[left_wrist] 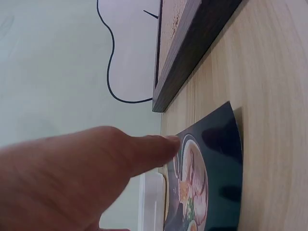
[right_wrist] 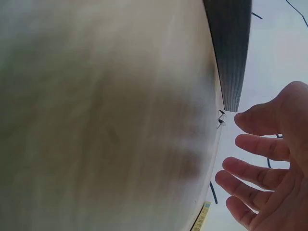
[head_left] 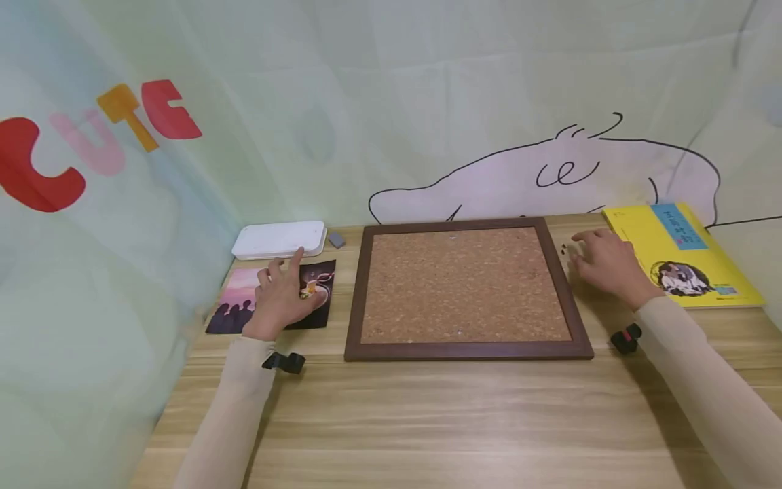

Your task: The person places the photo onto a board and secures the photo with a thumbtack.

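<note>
- Beige sleeves (head_left: 216,428), nearest the viewer, extend over the worktop (head_left: 427,421) on either side of the framed cork board (head_left: 467,285); a black strap (head_left: 626,338) shows at each wrist.
- Dark food print (left_wrist: 211,178): flat on the worktop, left of the board and near its frame.
- Left hand (head_left: 280,295): left of the board, over the prints, fingers spread wide; whether the thumb touches the food print cannot be told.
- Pink print with silhouettes (head_left: 235,295): beside the food print, farther left of the board, partly covered by the hand.
- Two dark pins (right_wrist: 221,119): just right of the board's frame, toward its far corner.
- Right hand (head_left: 611,265): right of the board, near the pins, fingers apart and slightly bent.
- White case (head_left: 279,239): left of the board, behind the prints.
- Grey block (head_left: 337,239): between case and board.
- Yellow book (head_left: 684,258): right of the board, beyond the right hand.
- Wall hanging (head_left: 391,109): behind the board; line-drawn figure, coloured letters at left.
</note>
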### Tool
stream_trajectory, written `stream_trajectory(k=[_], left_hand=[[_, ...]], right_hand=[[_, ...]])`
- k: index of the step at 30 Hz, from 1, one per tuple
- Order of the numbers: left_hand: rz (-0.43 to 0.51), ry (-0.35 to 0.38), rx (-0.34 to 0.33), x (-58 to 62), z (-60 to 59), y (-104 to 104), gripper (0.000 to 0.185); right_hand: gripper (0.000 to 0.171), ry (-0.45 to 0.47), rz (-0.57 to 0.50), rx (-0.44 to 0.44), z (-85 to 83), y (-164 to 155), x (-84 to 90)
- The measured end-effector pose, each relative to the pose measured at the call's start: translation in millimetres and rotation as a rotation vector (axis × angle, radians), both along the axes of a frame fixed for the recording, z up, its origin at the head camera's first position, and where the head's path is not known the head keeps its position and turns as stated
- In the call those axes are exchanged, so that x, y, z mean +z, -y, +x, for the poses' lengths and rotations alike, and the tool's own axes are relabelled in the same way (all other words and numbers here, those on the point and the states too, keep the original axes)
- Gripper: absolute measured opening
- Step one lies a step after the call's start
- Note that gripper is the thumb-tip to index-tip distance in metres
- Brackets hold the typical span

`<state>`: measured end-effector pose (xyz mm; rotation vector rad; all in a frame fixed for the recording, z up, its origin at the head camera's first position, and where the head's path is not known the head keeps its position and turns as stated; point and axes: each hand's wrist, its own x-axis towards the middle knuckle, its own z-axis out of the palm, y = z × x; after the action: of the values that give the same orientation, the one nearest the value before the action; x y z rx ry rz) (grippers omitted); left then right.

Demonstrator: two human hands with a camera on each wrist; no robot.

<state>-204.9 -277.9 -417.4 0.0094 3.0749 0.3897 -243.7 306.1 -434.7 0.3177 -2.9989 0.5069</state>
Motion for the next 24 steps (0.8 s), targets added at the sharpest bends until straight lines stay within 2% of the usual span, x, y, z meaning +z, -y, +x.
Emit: stream_trajectory(k=[10, 24], left_hand=[[-0.006, 0.024, 0.039, 0.0, 1.8, 1.0, 0.099], [0.073, 0.064, 0.083, -0.7, 1.1, 1.8, 0.102]], right_hand=[[0.029, 0.008, -0.113, 0.054, -15.5, -1.7, -3.3], [0.026, 0.138, -0.139, -0.035, -28.6, 6.5, 7.3]])
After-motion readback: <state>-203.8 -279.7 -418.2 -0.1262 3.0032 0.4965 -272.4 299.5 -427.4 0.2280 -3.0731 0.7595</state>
